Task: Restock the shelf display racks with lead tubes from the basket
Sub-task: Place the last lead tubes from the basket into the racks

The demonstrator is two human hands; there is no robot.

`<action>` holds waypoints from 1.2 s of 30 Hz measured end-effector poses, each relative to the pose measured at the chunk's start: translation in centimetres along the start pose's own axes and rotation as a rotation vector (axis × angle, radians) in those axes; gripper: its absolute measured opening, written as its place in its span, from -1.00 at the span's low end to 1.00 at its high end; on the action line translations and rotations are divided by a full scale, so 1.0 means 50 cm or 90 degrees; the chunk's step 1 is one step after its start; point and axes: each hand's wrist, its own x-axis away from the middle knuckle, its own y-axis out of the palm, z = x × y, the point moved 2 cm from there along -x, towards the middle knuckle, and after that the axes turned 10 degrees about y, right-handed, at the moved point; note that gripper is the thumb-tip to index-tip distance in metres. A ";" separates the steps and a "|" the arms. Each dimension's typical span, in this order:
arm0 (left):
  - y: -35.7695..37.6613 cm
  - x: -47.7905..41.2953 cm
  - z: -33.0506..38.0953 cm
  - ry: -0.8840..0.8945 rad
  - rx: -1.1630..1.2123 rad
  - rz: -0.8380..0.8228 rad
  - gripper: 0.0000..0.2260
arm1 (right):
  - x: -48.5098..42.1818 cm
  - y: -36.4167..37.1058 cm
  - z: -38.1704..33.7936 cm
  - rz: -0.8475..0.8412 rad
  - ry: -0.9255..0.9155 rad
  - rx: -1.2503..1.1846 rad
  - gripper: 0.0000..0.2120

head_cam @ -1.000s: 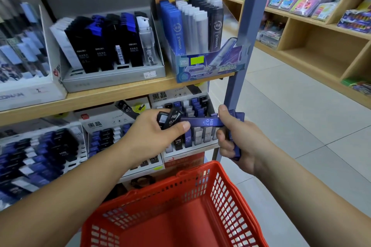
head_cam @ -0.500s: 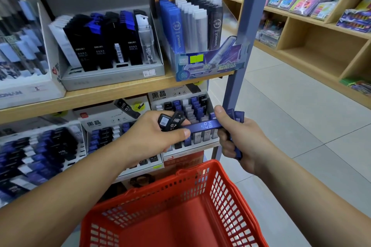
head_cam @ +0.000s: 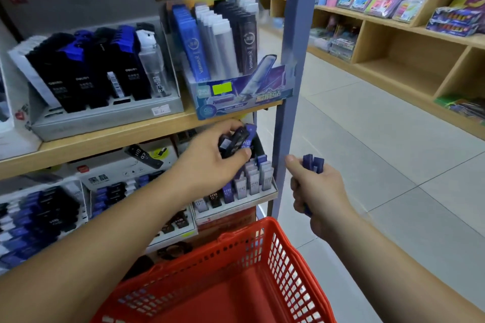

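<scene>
Restocking is mid-step: left hand [head_cam: 207,160], centre frame, fingers curled round a few dark lead tubes [head_cam: 235,140] just above the lower rack [head_cam: 236,203]. Right hand [head_cam: 317,191] grips spare blue tubes [head_cam: 312,163] beside it. Next, I'd guess: slot one into a row. Basket [head_cam: 231,259] sits bottom centre.

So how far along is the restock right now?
Nearly through, by the look of it. Done: the lower rack already holds rows of stock, and the basket shows none in the part visible. In hand: the left hand holds a few HB tubes just above that rack; the right hand grips blue tubes. Left: slotting both handfuls in.
</scene>
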 end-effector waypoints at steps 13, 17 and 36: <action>0.061 -0.068 -0.082 0.031 -0.133 0.112 -0.68 | -0.039 0.032 0.029 -0.161 -0.189 0.236 -0.70; 0.059 -0.058 -0.082 -0.052 -0.009 0.240 -0.80 | -0.048 0.028 0.032 -0.087 -0.238 0.223 -0.84; 0.056 -0.098 -0.108 -0.126 -0.101 0.022 -0.84 | -0.044 0.019 0.044 -0.038 -0.171 0.124 -0.98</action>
